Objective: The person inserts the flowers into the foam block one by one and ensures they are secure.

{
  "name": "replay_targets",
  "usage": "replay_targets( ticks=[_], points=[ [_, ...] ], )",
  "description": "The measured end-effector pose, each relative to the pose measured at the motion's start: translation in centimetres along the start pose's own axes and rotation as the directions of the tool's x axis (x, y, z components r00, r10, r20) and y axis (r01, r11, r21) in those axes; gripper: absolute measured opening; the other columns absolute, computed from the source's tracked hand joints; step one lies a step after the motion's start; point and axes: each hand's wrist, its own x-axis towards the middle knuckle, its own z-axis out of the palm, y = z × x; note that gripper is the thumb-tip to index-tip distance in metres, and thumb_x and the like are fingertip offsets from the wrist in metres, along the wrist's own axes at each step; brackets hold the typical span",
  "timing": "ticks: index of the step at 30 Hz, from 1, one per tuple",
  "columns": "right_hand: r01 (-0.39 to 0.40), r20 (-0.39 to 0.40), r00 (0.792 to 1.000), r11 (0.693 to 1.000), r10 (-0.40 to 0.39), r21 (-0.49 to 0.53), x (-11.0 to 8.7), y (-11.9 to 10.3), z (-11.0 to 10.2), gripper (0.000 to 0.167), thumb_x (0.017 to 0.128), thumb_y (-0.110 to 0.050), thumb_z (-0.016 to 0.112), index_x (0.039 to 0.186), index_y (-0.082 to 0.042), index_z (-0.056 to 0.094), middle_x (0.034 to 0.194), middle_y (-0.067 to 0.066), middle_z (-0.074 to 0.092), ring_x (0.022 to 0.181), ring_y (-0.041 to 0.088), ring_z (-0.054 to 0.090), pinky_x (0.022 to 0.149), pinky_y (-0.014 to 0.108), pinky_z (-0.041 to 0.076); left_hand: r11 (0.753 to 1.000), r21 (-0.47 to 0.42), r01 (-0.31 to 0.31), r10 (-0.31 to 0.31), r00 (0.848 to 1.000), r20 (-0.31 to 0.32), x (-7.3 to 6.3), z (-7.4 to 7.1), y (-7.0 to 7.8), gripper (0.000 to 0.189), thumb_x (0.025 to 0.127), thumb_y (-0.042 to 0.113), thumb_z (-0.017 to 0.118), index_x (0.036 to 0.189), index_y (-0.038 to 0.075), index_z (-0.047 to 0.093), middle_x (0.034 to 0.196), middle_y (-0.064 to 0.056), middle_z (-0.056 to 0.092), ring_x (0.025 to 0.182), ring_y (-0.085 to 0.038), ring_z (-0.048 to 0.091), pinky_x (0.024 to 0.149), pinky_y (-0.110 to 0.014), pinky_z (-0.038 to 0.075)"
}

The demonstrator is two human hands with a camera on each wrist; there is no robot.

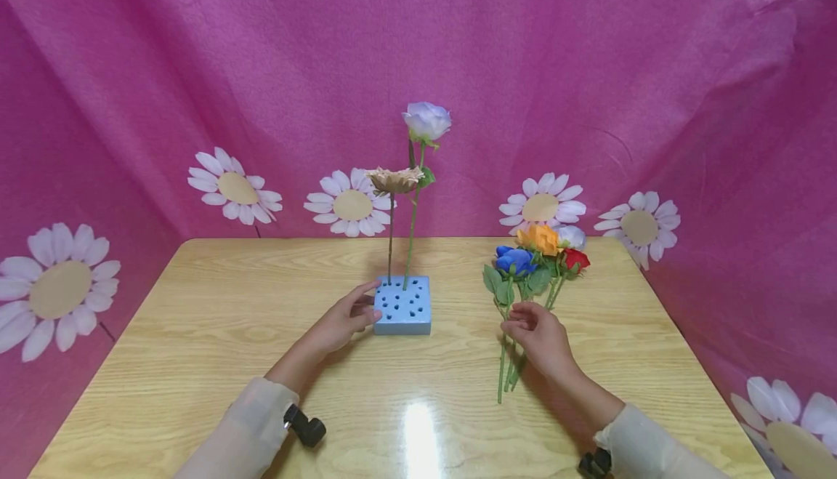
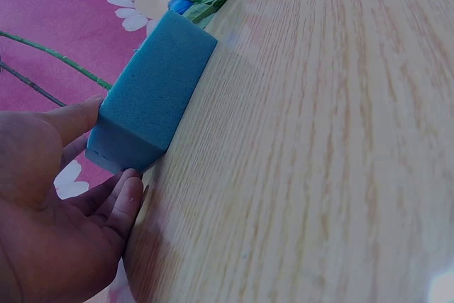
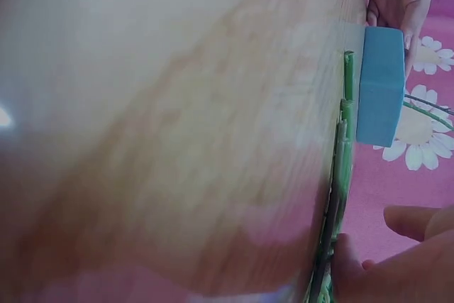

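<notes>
A blue foam block (image 1: pixel 402 325) with several holes in its top stands on the table. A pale lilac rose (image 1: pixel 427 121) and a beige flower (image 1: pixel 394 180) rise upright from its back holes. My left hand (image 1: pixel 344 323) holds the block's left end, thumb and curved fingers against its edges. Several loose flowers lie to the right: a blue rose (image 1: pixel 516 261), an orange one (image 1: pixel 540 238), a red one (image 1: pixel 575 261) and a pale one (image 1: pixel 572 237). Over their green stems (image 3: pixel 343 150) is my right hand (image 1: pixel 541 339), a fingertip at the stems, thumb and fingers apart.
The wooden table (image 1: pixel 261 297) reaches back to a pink curtain (image 1: pixel 314 65) printed with large white daisies, which also hangs at both sides. A black device (image 1: pixel 304 427) is strapped at the left wrist. Light reflects off the table's front.
</notes>
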Motion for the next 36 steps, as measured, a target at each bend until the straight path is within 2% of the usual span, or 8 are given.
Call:
replay_targets(
  ticks=[7,10,17,25,30,36],
  points=[
    [-0.002,0.0,1.0,0.998,0.002,-0.055,0.2,0.1,0.1,0.042,0.094,-0.007,0.074,0.13,0.01,0.06,0.12,0.026,0.07,0.108,0.037,0.069,0.093,0.041,0.056,1.0,0.001,0.002,-0.002,1.0,-0.003,0.1,0.0,-0.1,0.063,0.105,0.019,0.062,0.162,0.023,0.034,0.151,-0.022,0.046,0.132,-0.036,0.052,0.102,-0.046,0.052],
    [-0.001,-0.005,1.0,0.998,0.0,-0.07,0.3,0.2,0.2,0.041,0.093,-0.005,0.075,0.128,0.01,0.06,0.117,0.026,0.071,0.107,0.036,0.07,0.091,0.041,0.057,1.0,0.002,0.009,-0.009,1.0,-0.005,0.1,0.0,-0.2,0.063,0.105,0.019,0.062,0.162,0.024,0.035,0.152,-0.021,0.046,0.133,-0.036,0.052,0.103,-0.047,0.051],
    [0.03,-0.006,1.0,0.995,-0.031,-0.095,0.3,0.5,0.4,0.041,0.088,-0.003,0.079,0.123,0.009,0.061,0.111,0.022,0.071,0.103,0.033,0.069,0.082,0.028,0.056,1.0,0.012,-0.004,0.004,1.0,-0.004,0.0,0.1,-0.1,0.062,0.105,0.018,0.062,0.161,0.023,0.035,0.151,-0.021,0.047,0.135,-0.038,0.051,0.105,-0.049,0.05],
    [0.079,0.017,0.997,0.979,-0.077,-0.189,0.7,0.5,0.8,0.049,0.083,-0.005,0.081,0.124,0.008,0.059,0.11,0.018,0.069,0.101,0.029,0.068,0.09,0.042,0.055,1.0,0.009,0.0,0.0,1.0,-0.006,0.1,0.0,-0.3,0.062,0.105,0.018,0.062,0.161,0.023,0.036,0.151,-0.021,0.047,0.134,-0.037,0.052,0.103,-0.048,0.051],
    [0.09,0.042,0.996,0.967,-0.082,-0.24,1.1,0.1,0.9,0.048,0.082,-0.002,0.082,0.122,0.01,0.058,0.106,0.018,0.067,0.094,0.026,0.065,0.087,0.045,0.055,1.0,0.016,0.003,-0.003,1.0,-0.004,0.0,0.0,-0.3,0.062,0.106,0.021,0.061,0.162,0.025,0.035,0.152,-0.021,0.046,0.135,-0.037,0.051,0.105,-0.05,0.051],
    [0.113,0.064,0.993,0.943,-0.098,-0.312,1.7,-0.4,0.8,0.045,0.078,-0.004,0.085,0.113,0.009,0.059,0.09,0.013,0.066,0.081,0.022,0.062,0.081,0.044,0.053,1.0,0.014,0.004,-0.004,1.0,-0.01,0.1,0.0,-0.4,0.062,0.105,0.022,0.061,0.161,0.025,0.035,0.153,-0.021,0.046,0.135,-0.038,0.051,0.105,-0.051,0.05]
  ],
)
